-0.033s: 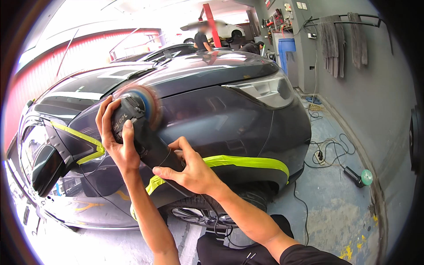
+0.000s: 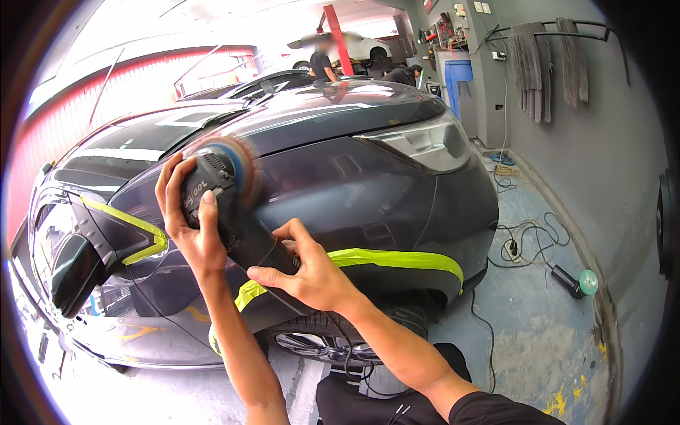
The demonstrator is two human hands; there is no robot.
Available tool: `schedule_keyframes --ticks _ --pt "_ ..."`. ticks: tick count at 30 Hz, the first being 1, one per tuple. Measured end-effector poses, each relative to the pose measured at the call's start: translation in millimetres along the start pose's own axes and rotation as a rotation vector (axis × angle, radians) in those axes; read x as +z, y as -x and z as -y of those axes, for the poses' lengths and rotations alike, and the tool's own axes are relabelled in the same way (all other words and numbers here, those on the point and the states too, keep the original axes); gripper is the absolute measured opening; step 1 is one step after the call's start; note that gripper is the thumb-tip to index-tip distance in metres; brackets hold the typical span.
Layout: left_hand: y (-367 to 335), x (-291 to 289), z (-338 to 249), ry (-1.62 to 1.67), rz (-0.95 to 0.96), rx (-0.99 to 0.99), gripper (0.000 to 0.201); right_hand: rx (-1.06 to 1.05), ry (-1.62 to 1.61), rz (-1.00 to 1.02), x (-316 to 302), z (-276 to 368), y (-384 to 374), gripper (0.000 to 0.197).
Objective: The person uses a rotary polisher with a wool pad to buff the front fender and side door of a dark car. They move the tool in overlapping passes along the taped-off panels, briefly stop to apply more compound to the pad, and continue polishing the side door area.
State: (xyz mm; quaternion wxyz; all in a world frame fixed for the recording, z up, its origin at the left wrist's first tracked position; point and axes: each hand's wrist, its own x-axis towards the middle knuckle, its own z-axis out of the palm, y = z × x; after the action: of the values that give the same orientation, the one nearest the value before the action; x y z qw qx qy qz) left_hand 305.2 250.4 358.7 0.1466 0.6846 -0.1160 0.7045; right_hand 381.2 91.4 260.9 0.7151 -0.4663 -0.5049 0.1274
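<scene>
A black polisher (image 2: 244, 230) lies tilted against the front fender of a dark grey car (image 2: 333, 184). My left hand (image 2: 195, 219) is wrapped round its head, with the thumb on top and the fingers along the far-left side. Lower down, my right hand (image 2: 308, 273) grips the body, thumb on the near side. The polisher's round pad (image 2: 248, 166) is smeared by motion and rests on the paint. Yellow-green masking tape (image 2: 397, 259) follows the wheel arch trim, and more tape (image 2: 145, 227) edges the panel by the side mirror (image 2: 74, 273).
From the polisher a black cord (image 2: 347, 347) hangs past the front wheel (image 2: 319, 343). On the floor at right lie coiled cables (image 2: 524, 244) and another black tool with a green disc (image 2: 587, 282). Grey towels (image 2: 530, 74) hang on the wall. Two people (image 2: 322, 65) are at the back.
The polisher and both hands have shifted very slightly to the right. Both grips stay the same.
</scene>
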Motion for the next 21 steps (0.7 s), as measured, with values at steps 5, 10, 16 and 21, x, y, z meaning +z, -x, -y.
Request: schedule_keyframes --ticks 5,10,16,21 --pt "3 40 -21 0.049 0.113 0.036 0.048 0.003 -0.070 -0.089 -28 -6 22 0.061" --pt "11 80 -41 0.095 0.210 0.052 0.048 0.010 -0.191 -0.158 -57 -12 43 0.061" --pt "13 119 -66 0.117 0.268 0.000 0.047 0.005 -0.269 -0.201 -85 -6 58 0.053" --pt "16 133 -81 0.143 0.320 -0.048 0.046 0.061 -0.276 -0.203 -97 -1 72 0.052"
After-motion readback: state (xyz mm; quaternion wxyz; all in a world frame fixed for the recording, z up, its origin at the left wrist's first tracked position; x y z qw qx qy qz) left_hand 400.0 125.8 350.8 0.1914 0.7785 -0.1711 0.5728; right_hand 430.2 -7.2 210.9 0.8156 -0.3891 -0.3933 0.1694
